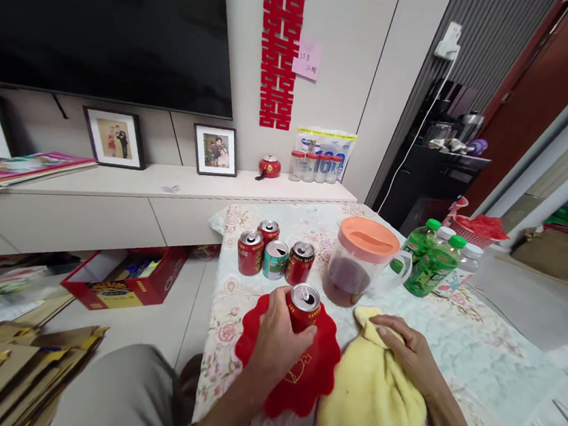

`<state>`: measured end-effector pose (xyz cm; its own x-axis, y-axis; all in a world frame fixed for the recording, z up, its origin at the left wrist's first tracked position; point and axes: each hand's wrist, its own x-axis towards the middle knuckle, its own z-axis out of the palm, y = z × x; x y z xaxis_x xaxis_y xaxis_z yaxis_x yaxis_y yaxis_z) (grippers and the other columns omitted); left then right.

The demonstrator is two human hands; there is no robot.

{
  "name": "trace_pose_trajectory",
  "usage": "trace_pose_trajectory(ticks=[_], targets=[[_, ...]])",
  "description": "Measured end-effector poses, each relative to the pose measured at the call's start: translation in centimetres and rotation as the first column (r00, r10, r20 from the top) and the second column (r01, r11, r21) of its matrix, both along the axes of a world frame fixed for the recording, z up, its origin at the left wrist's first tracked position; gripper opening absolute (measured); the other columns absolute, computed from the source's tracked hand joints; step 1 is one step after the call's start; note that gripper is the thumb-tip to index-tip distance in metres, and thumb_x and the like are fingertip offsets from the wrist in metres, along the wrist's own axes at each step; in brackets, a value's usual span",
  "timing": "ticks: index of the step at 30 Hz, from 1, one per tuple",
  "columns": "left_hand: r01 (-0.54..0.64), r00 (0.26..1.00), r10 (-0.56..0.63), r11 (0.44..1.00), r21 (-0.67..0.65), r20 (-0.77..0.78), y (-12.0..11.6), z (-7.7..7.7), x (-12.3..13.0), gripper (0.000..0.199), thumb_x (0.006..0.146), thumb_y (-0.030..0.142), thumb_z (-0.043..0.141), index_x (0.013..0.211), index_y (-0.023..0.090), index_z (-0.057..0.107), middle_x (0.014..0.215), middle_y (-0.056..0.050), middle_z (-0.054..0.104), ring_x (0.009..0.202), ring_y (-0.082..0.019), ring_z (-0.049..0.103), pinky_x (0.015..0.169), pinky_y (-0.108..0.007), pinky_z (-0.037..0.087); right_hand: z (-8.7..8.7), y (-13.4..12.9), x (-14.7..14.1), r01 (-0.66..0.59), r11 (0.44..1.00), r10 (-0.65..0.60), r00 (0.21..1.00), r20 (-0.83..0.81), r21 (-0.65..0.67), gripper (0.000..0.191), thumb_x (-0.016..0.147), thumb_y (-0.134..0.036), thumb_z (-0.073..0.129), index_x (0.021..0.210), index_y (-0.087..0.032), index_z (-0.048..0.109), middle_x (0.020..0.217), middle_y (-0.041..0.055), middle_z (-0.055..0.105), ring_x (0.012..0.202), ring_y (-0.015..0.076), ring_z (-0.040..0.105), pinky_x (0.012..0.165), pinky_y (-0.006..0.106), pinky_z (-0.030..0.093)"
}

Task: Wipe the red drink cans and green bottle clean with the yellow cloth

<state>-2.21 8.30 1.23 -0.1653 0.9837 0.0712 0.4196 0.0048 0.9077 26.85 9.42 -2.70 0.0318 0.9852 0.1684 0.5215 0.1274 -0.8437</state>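
My left hand [275,336] is wrapped round an opened red drink can [303,309], upright over a scalloped red plate [319,370]. My right hand [408,352] grips the upper edge of a yellow towel [371,402], which hangs down toward me beside the plate. Just past the plate stand several opened cans, among them a red can [250,253], a green can [276,260] and another red can [300,263]. A clear pitcher [351,273] with an orange lid and dark liquid inside is close beyond the towel.
Green-capped bottles [432,264] stand at the right on the floral tablecloth [492,347]. Behind the table runs a white cabinet [180,189] with framed photos and small jars [316,168]. A red box [127,278] and flattened cardboard [43,364] lie on the floor at left.
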Motion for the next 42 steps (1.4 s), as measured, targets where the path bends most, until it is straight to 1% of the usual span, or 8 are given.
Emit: trace_pose_trajectory(ticks=[3,7,14,21,26,31,38,42], targets=[[0.156,0.987,-0.157,0.987,-0.025,-0.033,0.3,0.7,-1.6,0.055,0.065,0.017,0.075,0.113,0.026,0.049,0.115,-0.010,0.068,0.113,-0.036,0.066,0.103,-0.052,0.048,-0.1,-0.4,0.2,0.138,0.990,-0.135,0.988,-0.073,0.034,0.045,0.080,-0.063,0.072,0.099,-0.023,0.083,0.110,0.0116,0.080,0.102,0.0333,0.073,0.096,0.047,0.057],[0.341,0.939,-0.340,0.940,0.009,-0.045,1.0,1.1,-3.3,0.064,0.063,0.017,0.077,0.122,0.024,0.053,0.123,-0.010,0.062,0.120,-0.033,0.061,0.107,-0.048,0.046,0.3,-0.2,0.6,0.334,0.938,-0.312,0.929,-0.197,0.090,0.047,0.078,-0.060,0.076,0.107,-0.023,0.079,0.121,0.0127,0.077,0.115,0.0362,0.069,0.107,0.054,0.050],[0.374,0.923,-0.375,0.927,0.033,0.089,1.4,0.4,-4.0,0.060,0.065,0.022,0.080,0.120,0.023,0.056,0.121,-0.008,0.063,0.118,-0.031,0.062,0.105,-0.045,0.048,3.0,3.2,-0.7,0.345,0.924,-0.240,0.856,-0.457,0.161,0.051,0.081,-0.055,0.080,0.122,-0.025,0.074,0.130,0.0086,0.075,0.123,0.0309,0.067,0.105,0.047,0.053],[0.331,0.928,-0.315,0.942,-0.053,0.199,0.8,0.3,-4.0,0.061,0.067,0.017,0.077,0.121,0.026,0.050,0.116,-0.005,0.071,0.110,-0.029,0.068,0.099,-0.044,0.052,5.3,6.6,-2.3,0.314,0.931,-0.137,0.769,-0.624,0.183,0.049,0.070,-0.065,0.084,0.088,-0.020,0.077,0.076,0.0048,0.074,0.074,0.0202,0.070,0.071,0.035,0.058],[0.366,0.920,-0.361,0.930,-0.005,0.151,1.4,-0.1,-3.9,0.069,0.068,0.027,0.081,0.127,0.021,0.046,0.128,-0.013,0.063,0.123,-0.034,0.060,0.109,-0.049,0.044,6.9,7.7,-3.9,0.287,0.930,-0.045,0.710,-0.703,0.231,0.057,0.064,-0.061,0.089,0.056,-0.020,0.050,0.049,-0.0083,0.042,0.045,0.0064,0.039,0.045,0.022,0.038],[0.398,0.906,-0.398,0.917,0.030,0.148,1.5,-0.3,-3.9,0.067,0.073,0.032,0.075,0.130,0.019,0.043,0.130,-0.016,0.058,0.126,-0.036,0.057,0.110,-0.051,0.043,8.2,7.1,-5.5,0.325,0.917,-0.038,0.647,-0.761,0.231,0.064,0.066,-0.056,0.088,0.052,-0.022,0.036,0.044,-0.0118,0.027,0.039,0.0036,0.020,0.037,0.020,0.017],[0.441,0.873,-0.429,0.897,-0.004,0.232,1.3,-0.3,-3.9,0.067,0.073,0.022,0.066,0.133,0.018,0.036,0.122,-0.013,0.059,0.099,-0.026,0.064,0.084,-0.041,0.054,11.8,4.0,-4.7,0.386,0.905,-0.096,0.598,-0.796,0.181,0.065,0.060,-0.049,0.090,0.052,-0.022,0.032,0.042,-0.0103,0.027,0.037,0.0042,0.019,0.035,0.023,0.016],[0.435,0.879,-0.424,0.900,-0.002,0.217,1.4,-0.1,-4.2,0.066,0.073,0.021,0.069,0.132,0.018,0.039,0.121,-0.011,0.061,0.107,-0.028,0.063,0.095,-0.044,0.051,14.1,1.9,-4.3,0.459,0.878,-0.176,0.573,-0.801,0.135,0.058,0.058,-0.043,0.090,0.052,-0.022,0.036,0.043,-0.0092,0.028,0.036,0.0043,0.021,0.033,0.022,0.019]])
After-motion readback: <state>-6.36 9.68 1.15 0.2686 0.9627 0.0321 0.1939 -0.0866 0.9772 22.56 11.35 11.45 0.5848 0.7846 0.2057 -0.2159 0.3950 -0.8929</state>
